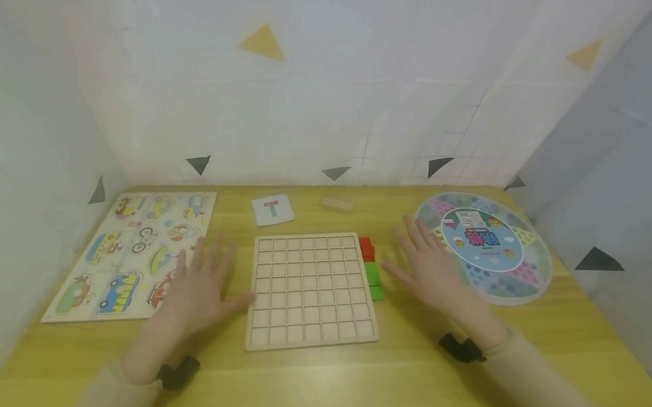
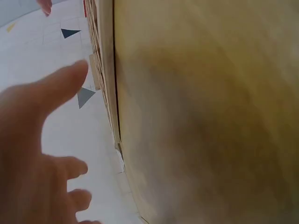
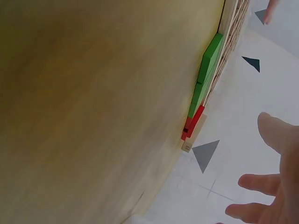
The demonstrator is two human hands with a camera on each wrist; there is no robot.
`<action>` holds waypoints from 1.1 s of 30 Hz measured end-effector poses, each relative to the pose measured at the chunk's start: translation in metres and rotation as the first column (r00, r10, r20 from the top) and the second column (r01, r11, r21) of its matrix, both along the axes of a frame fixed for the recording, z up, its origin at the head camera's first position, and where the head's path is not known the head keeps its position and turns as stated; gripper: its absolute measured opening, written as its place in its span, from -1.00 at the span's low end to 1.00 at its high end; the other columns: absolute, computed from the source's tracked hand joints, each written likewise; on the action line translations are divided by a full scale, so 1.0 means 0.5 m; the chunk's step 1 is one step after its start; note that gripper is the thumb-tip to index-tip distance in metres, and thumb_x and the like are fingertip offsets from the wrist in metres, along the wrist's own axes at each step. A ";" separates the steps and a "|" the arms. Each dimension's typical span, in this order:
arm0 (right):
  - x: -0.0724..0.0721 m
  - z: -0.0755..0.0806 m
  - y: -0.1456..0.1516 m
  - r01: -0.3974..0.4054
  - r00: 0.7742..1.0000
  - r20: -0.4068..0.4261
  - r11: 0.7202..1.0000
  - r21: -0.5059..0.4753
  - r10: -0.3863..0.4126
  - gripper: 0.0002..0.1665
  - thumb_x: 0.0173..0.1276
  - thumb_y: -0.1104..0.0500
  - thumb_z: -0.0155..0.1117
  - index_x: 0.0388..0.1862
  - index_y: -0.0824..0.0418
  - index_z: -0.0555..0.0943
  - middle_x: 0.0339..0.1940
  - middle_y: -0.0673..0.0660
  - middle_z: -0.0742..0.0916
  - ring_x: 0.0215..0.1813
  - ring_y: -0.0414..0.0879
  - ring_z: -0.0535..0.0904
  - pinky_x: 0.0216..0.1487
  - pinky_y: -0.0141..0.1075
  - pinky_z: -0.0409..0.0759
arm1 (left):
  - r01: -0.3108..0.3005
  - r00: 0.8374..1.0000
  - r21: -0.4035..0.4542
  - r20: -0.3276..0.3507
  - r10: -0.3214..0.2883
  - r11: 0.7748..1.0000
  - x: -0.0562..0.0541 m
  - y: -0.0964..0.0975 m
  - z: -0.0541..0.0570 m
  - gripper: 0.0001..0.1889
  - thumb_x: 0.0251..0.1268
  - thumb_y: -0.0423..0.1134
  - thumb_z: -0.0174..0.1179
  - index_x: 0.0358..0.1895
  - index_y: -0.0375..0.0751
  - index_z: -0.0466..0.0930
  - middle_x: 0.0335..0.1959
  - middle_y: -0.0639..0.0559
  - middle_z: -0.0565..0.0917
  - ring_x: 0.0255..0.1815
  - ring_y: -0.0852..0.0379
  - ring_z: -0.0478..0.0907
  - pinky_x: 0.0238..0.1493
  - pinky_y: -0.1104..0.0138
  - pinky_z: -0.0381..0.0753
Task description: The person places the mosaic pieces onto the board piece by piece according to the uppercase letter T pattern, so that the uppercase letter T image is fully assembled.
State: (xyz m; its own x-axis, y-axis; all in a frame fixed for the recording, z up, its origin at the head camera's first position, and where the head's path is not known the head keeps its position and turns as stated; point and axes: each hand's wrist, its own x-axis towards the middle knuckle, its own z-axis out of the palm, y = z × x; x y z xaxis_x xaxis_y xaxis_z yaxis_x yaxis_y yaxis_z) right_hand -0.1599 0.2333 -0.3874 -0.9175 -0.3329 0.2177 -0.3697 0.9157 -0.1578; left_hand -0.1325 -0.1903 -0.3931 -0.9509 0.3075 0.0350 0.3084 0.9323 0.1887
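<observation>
Plainly, nothing is gripped by either hand: the left hand (image 1: 196,294) is held with fingers spread between the puzzle board (image 1: 134,263) and the square grid board (image 1: 311,298), while the right hand (image 1: 430,272) is held likewise, just right of the blocks. Between the hands, the grid board is laid flat on the table (image 1: 312,380), and only pale wood is shown in its cells (image 1: 277,317). Along its right edge, green blocks (image 1: 373,273) are lined up, with red blocks (image 1: 366,249) set beyond them. For tidy handling, a block would best be pinched by its edges and lifted straight up, and the board lightly steadied with the left fingers, since it could be nudged by a sideways scrape. At the sides, painted vehicle shapes (image 1: 120,292) are carried by the puzzle board, and a flat round case (image 1: 517,280) is topped by a printed label (image 1: 483,239); what is inside cannot be told. Farther back, a card (image 1: 273,210) printed with a red and green T is placed near a small wooden bar (image 1: 337,204), before the pale wall (image 1: 354,105)
</observation>
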 end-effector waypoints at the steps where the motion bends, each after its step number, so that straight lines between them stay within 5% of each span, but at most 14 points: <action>1: -0.002 -0.002 -0.001 -0.006 1.000 -0.002 1.000 -0.017 0.006 -0.05 0.44 -0.35 0.10 0.56 0.24 0.24 0.66 0.28 0.05 0.63 0.32 -0.06 0.50 0.35 0.06 | 0.014 1.000 0.010 0.020 -0.014 1.000 0.002 0.000 -0.002 0.13 0.21 0.49 0.08 0.62 -0.22 -0.08 0.63 -0.32 -0.14 0.59 -0.48 -0.27 0.47 -0.40 -0.27; 11: -0.027 -0.011 -0.018 -0.060 0.998 -0.019 0.984 -0.168 0.058 -0.33 0.45 -0.10 0.25 0.37 0.27 0.48 0.45 0.31 0.47 0.43 0.31 0.38 0.42 0.24 0.34 | 0.131 0.959 0.121 0.237 -0.157 0.984 0.023 0.001 0.001 0.27 0.03 0.57 0.14 0.61 -0.28 -0.09 0.64 -0.27 -0.14 0.62 -0.35 -0.23 0.52 -0.32 -0.26; 19: -0.050 -0.007 -0.033 -0.101 0.995 -0.013 0.949 -0.297 0.102 -0.57 0.37 0.14 0.37 0.12 0.36 0.64 0.14 0.30 0.71 0.23 0.26 0.59 0.29 0.15 0.51 | 0.207 0.913 0.157 0.324 -0.248 0.966 0.026 0.014 0.000 0.42 -0.12 0.58 0.26 0.60 -0.38 -0.18 0.64 -0.30 -0.15 0.63 -0.30 -0.21 0.57 -0.20 -0.12; 26: -0.068 0.006 -0.034 0.018 0.993 0.117 0.919 -0.394 0.030 -0.64 0.34 0.20 0.38 0.07 0.32 0.68 0.03 0.27 0.77 0.10 0.22 0.67 0.15 0.12 0.62 | 0.165 0.898 0.200 0.375 -0.231 0.966 0.026 0.017 -0.004 0.48 -0.23 0.57 0.33 0.61 -0.30 -0.25 0.65 -0.26 -0.24 0.64 -0.29 -0.25 0.57 -0.16 -0.05; 33: -0.084 -0.014 -0.029 0.091 0.960 0.277 0.899 -0.429 0.036 -0.63 0.35 0.21 0.36 0.11 0.31 0.65 0.08 0.26 0.75 0.16 0.21 0.63 0.23 0.09 0.59 | 0.158 0.895 0.226 0.378 -0.236 0.961 0.022 0.016 -0.013 0.49 -0.23 0.57 0.34 0.62 -0.25 -0.27 0.65 -0.21 -0.26 0.65 -0.22 -0.26 0.57 -0.13 -0.02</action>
